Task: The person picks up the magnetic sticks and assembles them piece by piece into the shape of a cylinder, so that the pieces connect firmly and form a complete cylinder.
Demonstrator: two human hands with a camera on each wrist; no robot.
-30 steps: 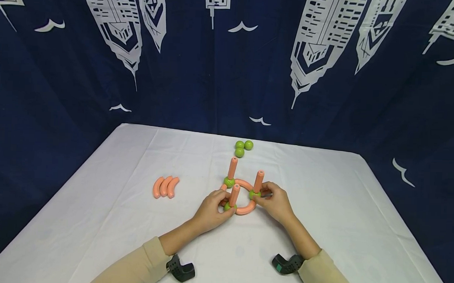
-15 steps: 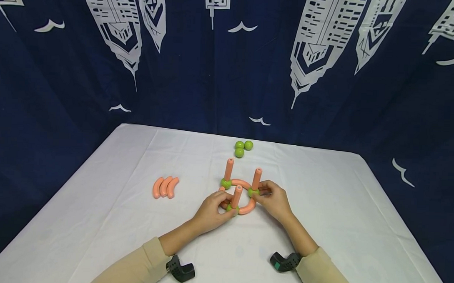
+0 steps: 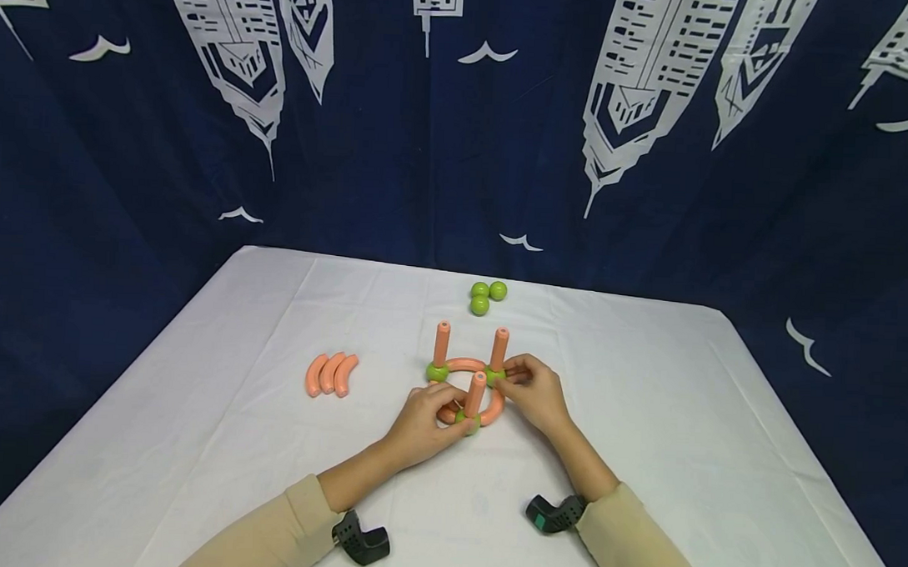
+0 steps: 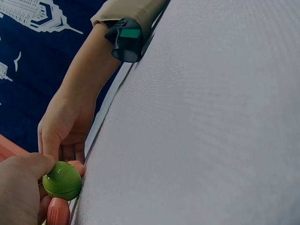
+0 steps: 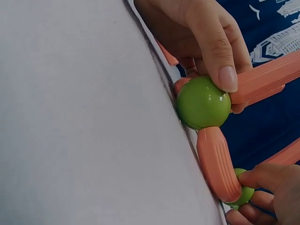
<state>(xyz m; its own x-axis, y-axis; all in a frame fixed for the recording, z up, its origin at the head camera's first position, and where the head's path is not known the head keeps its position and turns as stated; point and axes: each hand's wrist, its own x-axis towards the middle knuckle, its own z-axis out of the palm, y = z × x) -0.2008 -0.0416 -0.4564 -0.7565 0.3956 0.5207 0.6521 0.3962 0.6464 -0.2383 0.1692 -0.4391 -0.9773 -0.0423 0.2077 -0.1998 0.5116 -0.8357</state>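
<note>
In the head view, curved orange pieces (image 3: pixel 466 365) and three green balls form a ring on the table. A straight orange stick (image 3: pixel 441 343) rises from the back-left ball (image 3: pixel 437 372), and similar sticks stand on the other two. My left hand (image 3: pixel 426 424) pinches the front ball (image 3: pixel 467 422), with the thumb pressing it in the right wrist view. My right hand (image 3: pixel 536 393) pinches the right-hand ball (image 3: pixel 494 377). A ridged curved piece (image 5: pixel 218 161) joins these two balls in the right wrist view. Fingers hide the ring's left side.
Several curved orange pieces, three in a row (image 3: pixel 331 374), lie to the left. Three loose green balls (image 3: pixel 480 304) sit together near the far edge. A white cloth (image 3: pixel 230 459) covers the table, and a dark blue printed curtain (image 3: pixel 429 149) hangs behind.
The ring has turned counterclockwise: its back ball moved left, the right ball back and left, the front ball slightly right. My right hand moved left with it; both hands keep their grip.
</note>
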